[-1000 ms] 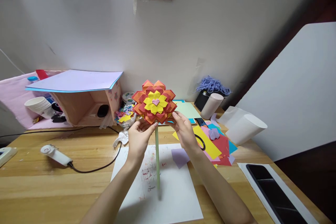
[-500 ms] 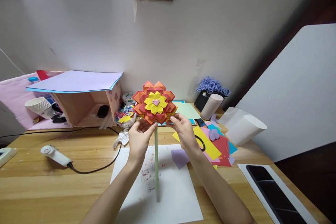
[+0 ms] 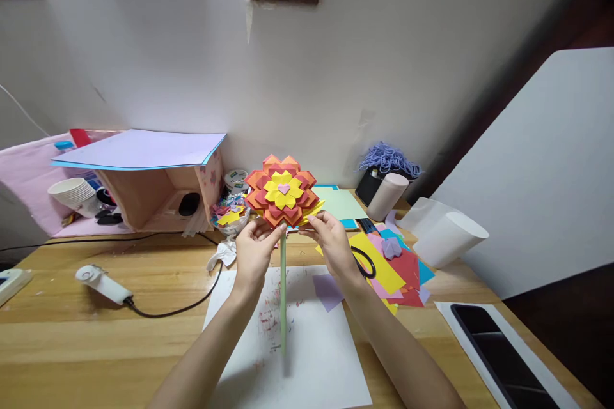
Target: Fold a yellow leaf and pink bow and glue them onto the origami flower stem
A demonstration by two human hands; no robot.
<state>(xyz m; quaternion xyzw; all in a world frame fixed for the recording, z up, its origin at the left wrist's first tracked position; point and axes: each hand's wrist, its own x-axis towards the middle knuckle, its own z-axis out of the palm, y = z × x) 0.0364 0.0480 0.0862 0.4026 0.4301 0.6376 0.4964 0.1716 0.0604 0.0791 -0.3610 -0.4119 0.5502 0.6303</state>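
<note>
A layered paper flower [image 3: 281,190] in orange, red and yellow, with a small pink heart at its centre, faces me above the table. Its thin green stem [image 3: 283,294] points down over a white sheet of paper [image 3: 316,358] marked with coloured smudges. My left hand [image 3: 256,249] pinches the flower's underside near the top of the stem. At the lower right, my right hand [image 3: 330,239] has its fingers closed on the yellow petals [image 3: 314,209] that stick out from behind the bloom. Both sets of fingertips are partly hidden under the flower.
To the right lie coloured paper pieces [image 3: 403,275], black-handled scissors [image 3: 367,262] and a phone [image 3: 499,351]. A glue gun [image 3: 103,284] with a black cord rests at left. Behind stand an open box [image 3: 153,198], a tub of scraps [image 3: 233,217] and a paper roll [image 3: 448,236].
The flower has tilted back slightly and dropped a little, so more of the yellow petals shows at its lower right. Both hands keep their hold.
</note>
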